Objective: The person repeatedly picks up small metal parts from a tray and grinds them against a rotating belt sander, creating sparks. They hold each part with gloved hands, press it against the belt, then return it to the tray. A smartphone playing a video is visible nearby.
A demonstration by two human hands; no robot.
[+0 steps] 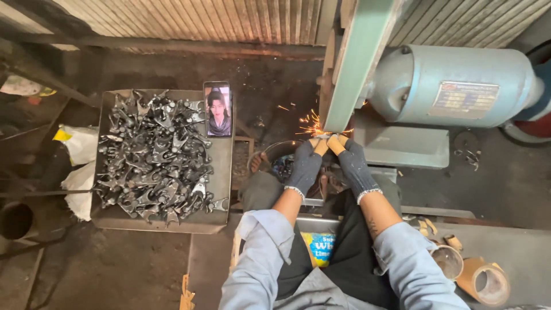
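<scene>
Here the left hand [306, 163] and right hand [351, 162] hide the workpiece.

Metal parts [155, 158] lie heaped on a tray [221, 172], phone [218, 108] at its far right corner; motor [453, 86] right; perhaps cups [447, 261] nearer.

Small metal workpiece [326, 136], mostly hidden between gloved fingertips, pressed against the grey-green sanding belt [359, 63], orange sparks [307, 123] spraying leftward
</scene>
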